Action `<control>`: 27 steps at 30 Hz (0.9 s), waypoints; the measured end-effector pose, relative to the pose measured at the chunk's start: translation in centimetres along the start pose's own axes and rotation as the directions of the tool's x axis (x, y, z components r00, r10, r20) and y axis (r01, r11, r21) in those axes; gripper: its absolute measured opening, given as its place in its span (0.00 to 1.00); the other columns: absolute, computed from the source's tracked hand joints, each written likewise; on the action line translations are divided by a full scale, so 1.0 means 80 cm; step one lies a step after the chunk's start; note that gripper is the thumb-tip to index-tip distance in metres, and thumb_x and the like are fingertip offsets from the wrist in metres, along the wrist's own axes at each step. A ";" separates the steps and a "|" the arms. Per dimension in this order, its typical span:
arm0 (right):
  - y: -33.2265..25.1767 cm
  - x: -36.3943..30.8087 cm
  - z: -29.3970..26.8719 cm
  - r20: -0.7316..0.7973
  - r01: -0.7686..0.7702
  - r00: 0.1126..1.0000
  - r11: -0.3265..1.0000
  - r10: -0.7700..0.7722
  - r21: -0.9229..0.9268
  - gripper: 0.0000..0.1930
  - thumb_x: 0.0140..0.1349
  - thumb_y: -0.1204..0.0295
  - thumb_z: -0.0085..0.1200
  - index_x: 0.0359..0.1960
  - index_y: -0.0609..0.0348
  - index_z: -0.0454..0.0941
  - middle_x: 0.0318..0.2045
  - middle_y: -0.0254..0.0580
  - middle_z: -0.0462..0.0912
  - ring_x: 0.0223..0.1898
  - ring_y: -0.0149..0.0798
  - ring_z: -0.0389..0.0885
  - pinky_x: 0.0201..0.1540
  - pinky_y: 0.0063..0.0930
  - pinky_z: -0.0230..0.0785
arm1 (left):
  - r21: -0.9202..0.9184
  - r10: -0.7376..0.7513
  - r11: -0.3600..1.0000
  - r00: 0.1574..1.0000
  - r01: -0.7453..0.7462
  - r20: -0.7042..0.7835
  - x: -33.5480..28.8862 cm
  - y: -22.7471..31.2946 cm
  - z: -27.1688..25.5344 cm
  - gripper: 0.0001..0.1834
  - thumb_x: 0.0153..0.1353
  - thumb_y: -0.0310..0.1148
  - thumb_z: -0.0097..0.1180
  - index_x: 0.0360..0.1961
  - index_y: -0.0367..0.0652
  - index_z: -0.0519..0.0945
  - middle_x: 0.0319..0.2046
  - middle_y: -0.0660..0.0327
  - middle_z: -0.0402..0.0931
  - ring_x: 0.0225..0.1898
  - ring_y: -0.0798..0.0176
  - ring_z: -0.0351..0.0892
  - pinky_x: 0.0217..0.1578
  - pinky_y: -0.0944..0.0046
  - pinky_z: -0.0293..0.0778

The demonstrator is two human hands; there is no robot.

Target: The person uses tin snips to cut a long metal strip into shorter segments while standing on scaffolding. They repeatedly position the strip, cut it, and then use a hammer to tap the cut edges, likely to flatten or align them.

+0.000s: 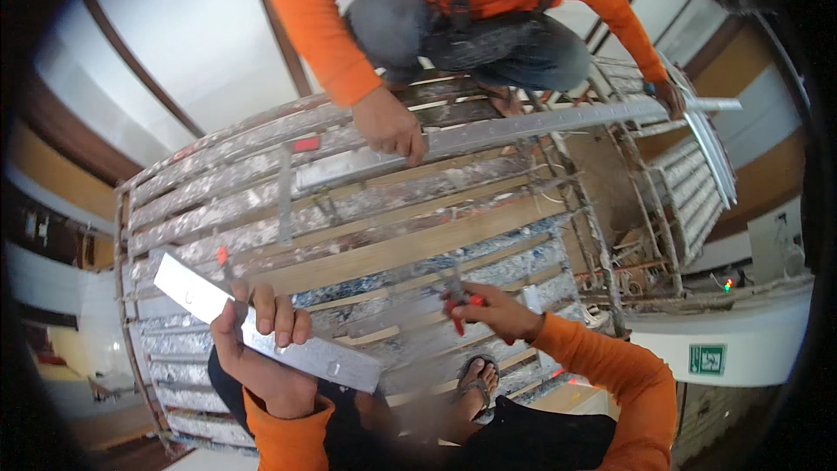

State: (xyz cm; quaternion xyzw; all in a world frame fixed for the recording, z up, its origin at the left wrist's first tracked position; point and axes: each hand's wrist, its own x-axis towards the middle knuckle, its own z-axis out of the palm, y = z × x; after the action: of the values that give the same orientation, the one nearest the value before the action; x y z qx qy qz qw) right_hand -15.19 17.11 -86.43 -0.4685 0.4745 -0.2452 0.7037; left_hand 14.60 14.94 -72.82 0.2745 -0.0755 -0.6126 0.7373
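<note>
My left hand (pixel 266 331) is closed round a short, shiny metal channel (pixel 336 365), which slants from upper left to lower right. My thumb presses one side of it and my fingers curl over the other. To the right, my right hand (pixel 501 312) grips a red-handled tool (pixel 462 310), perhaps snips or pliers. Its jaws point up and away but are blurred, so the exact kind is unclear. The tool and the channel are apart. A small orange-red tipped thing (pixel 222 257) shows just beyond my left hand.
Below me is a slatted, paint-spattered platform (pixel 349 292) with gaps between its slats. Across from me a crouching co-worker in an orange top (pixel 336 9) holds a long metal channel (pixel 523 126) with both hands. A red object (pixel 305 145) lies near its left end.
</note>
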 end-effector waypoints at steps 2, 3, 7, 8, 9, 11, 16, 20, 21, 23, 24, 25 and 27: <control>0.002 -0.013 0.012 0.062 0.014 0.998 0.999 -0.017 0.048 0.26 0.72 0.58 0.55 0.63 0.64 0.71 0.39 0.38 0.82 0.37 0.29 0.79 0.42 0.26 0.74 | 0.057 -0.022 0.998 1.000 0.022 -0.002 -0.004 -0.022 0.000 0.11 0.73 0.43 0.45 0.46 0.47 0.71 0.25 0.67 0.62 0.19 0.71 0.62 0.20 0.67 0.64; -0.005 -0.016 0.018 0.119 -0.017 0.993 0.996 0.007 0.083 0.25 0.73 0.58 0.53 0.62 0.64 0.72 0.38 0.38 0.82 0.37 0.29 0.79 0.40 0.25 0.74 | 0.075 -0.041 0.996 0.999 0.042 -0.024 -0.005 -0.028 0.001 0.12 0.74 0.44 0.45 0.47 0.47 0.71 0.27 0.66 0.63 0.20 0.70 0.62 0.20 0.67 0.65; -0.027 -0.028 0.037 0.158 -0.133 0.982 0.976 0.106 0.174 0.25 0.74 0.56 0.51 0.61 0.63 0.71 0.41 0.39 0.81 0.39 0.30 0.79 0.37 0.27 0.77 | 0.135 -0.111 0.985 0.994 0.110 0.006 -0.002 -0.047 -0.020 0.17 0.76 0.49 0.45 0.51 0.47 0.70 0.30 0.64 0.64 0.21 0.70 0.64 0.20 0.69 0.66; -0.029 -0.030 0.039 0.151 -0.146 0.981 0.975 0.121 0.169 0.24 0.74 0.56 0.50 0.61 0.62 0.70 0.42 0.40 0.81 0.40 0.30 0.80 0.37 0.29 0.78 | 0.149 -0.103 0.983 0.994 0.108 -0.040 -0.004 -0.050 -0.019 0.18 0.76 0.50 0.45 0.51 0.47 0.69 0.30 0.65 0.64 0.21 0.70 0.64 0.20 0.69 0.66; -0.029 -0.023 0.042 0.166 -0.153 0.978 0.975 0.126 0.161 0.24 0.74 0.56 0.49 0.61 0.62 0.70 0.43 0.40 0.80 0.40 0.31 0.80 0.37 0.31 0.79 | 0.223 -0.043 0.973 0.992 0.068 -0.118 -0.005 -0.055 -0.009 0.19 0.76 0.51 0.46 0.51 0.47 0.69 0.30 0.65 0.65 0.21 0.70 0.65 0.19 0.68 0.66; -0.017 -0.030 0.038 0.233 -0.176 0.968 0.916 0.095 0.361 0.24 0.74 0.56 0.46 0.62 0.60 0.69 0.43 0.41 0.80 0.40 0.34 0.81 0.39 0.36 0.81 | 0.294 -0.002 0.953 0.975 0.069 -0.223 -0.008 -0.067 0.003 0.18 0.73 0.50 0.52 0.48 0.46 0.73 0.28 0.68 0.67 0.20 0.73 0.64 0.18 0.71 0.64; -0.065 -0.028 0.043 0.203 -0.110 0.979 0.910 0.030 0.400 0.25 0.73 0.61 0.41 0.66 0.60 0.60 0.45 0.48 0.81 0.45 0.42 0.82 0.43 0.44 0.81 | 0.608 -0.201 0.749 0.965 0.263 -0.171 -0.010 -0.061 -0.041 0.17 0.66 0.42 0.64 0.47 0.42 0.78 0.32 0.64 0.81 0.22 0.69 0.78 0.23 0.67 0.77; -0.098 -0.029 0.059 0.073 0.058 0.995 0.978 -0.074 0.198 0.29 0.76 0.61 0.39 0.70 0.58 0.44 0.52 0.53 0.79 0.49 0.45 0.83 0.45 0.39 0.81 | 0.729 -0.322 0.628 0.944 0.271 -0.074 -0.027 -0.098 -0.040 0.25 0.60 0.33 0.71 0.54 0.37 0.73 0.43 0.57 0.85 0.30 0.71 0.81 0.25 0.68 0.78; -0.106 -0.031 0.066 0.064 0.072 0.994 0.978 -0.086 0.195 0.29 0.76 0.60 0.39 0.69 0.57 0.41 0.54 0.54 0.78 0.50 0.46 0.83 0.45 0.39 0.80 | 0.691 -0.336 0.672 0.941 0.267 -0.038 -0.033 -0.105 -0.042 0.27 0.59 0.31 0.72 0.55 0.37 0.73 0.43 0.57 0.85 0.31 0.71 0.82 0.27 0.69 0.78; -0.105 -0.029 0.068 0.064 0.113 0.990 0.977 -0.126 0.181 0.27 0.78 0.58 0.37 0.68 0.56 0.42 0.58 0.57 0.75 0.52 0.49 0.82 0.47 0.39 0.80 | 0.614 -0.386 0.740 0.921 0.274 0.056 -0.040 -0.116 -0.050 0.29 0.58 0.28 0.73 0.57 0.37 0.71 0.43 0.56 0.84 0.35 0.71 0.82 0.29 0.69 0.79; -0.102 -0.023 0.068 0.082 0.106 0.989 0.977 -0.122 0.184 0.27 0.78 0.58 0.38 0.68 0.56 0.42 0.58 0.58 0.75 0.52 0.48 0.82 0.47 0.39 0.80 | 0.648 -0.320 0.730 0.946 0.216 0.045 -0.039 -0.116 -0.054 0.29 0.57 0.27 0.73 0.57 0.37 0.71 0.43 0.57 0.84 0.35 0.70 0.83 0.30 0.69 0.79; -0.095 -0.020 0.066 0.078 0.087 0.991 0.977 -0.104 0.194 0.27 0.78 0.58 0.39 0.67 0.57 0.43 0.59 0.58 0.74 0.52 0.48 0.82 0.47 0.40 0.80 | 0.681 -0.279 0.709 0.960 0.182 0.034 -0.039 -0.120 -0.059 0.30 0.57 0.26 0.73 0.58 0.38 0.70 0.43 0.57 0.84 0.35 0.69 0.83 0.31 0.69 0.80; -0.102 -0.020 0.060 0.063 -0.009 0.998 0.976 -0.004 0.218 0.28 0.78 0.58 0.43 0.67 0.59 0.45 0.61 0.60 0.73 0.55 0.47 0.80 0.52 0.40 0.78 | 0.653 -0.325 0.705 0.945 0.276 -0.049 -0.036 -0.119 -0.048 0.24 0.58 0.24 0.71 0.54 0.37 0.73 0.40 0.59 0.84 0.37 0.66 0.84 0.36 0.67 0.81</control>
State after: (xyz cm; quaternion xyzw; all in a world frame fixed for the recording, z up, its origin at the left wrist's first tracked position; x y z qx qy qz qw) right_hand -10.76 16.84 -77.87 -0.3952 0.4228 -0.2801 0.7659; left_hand 7.41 17.90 -80.11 0.5008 -0.2637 -0.6686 0.4823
